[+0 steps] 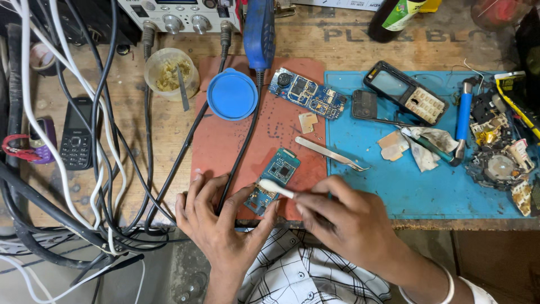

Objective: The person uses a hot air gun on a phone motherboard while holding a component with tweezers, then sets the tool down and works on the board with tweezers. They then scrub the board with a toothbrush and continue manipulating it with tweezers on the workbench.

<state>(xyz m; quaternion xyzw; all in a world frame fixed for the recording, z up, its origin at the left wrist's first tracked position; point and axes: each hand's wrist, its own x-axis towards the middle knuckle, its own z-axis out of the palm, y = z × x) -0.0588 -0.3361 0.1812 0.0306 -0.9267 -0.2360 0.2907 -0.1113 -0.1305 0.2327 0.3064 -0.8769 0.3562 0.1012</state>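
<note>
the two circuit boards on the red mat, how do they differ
The near circuit board is teal, short, pinned by the left hand and brushed by a white-handled tool in the right hand. The far circuit board is darker blue, longer and untouched. Both lie flat, bare and tilted.

Worn wooden workbench (140,141) carrying two work mats and scattered repair clutter.

A red mat (225,141) and a blue mat (416,191) lie side by side on the wood. On the bare wood at the left sit a black keypad phone (76,134), a tangle of black and white cables (84,186) and a clear tub (171,72) (a strip of metal stands in it). At the back edge stand a pale bench instrument with knobs (180,14) and a dark bottle (394,19). Faded stencilled lettering marks the wood near the bottle.
</note>
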